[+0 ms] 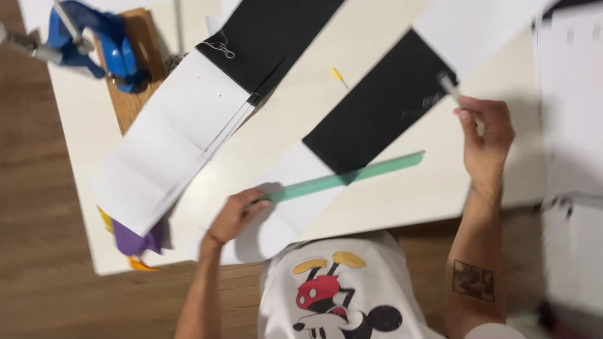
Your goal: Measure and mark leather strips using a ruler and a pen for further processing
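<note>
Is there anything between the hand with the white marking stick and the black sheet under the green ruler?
Nothing visible. The right hand holds the white stick with its tip at the black sheet; the left hand holds the green ruler lower down.

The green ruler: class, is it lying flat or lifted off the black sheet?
Cannot tell for sure. The green ruler crosses the black sheet, its near end under the left hand.
</note>
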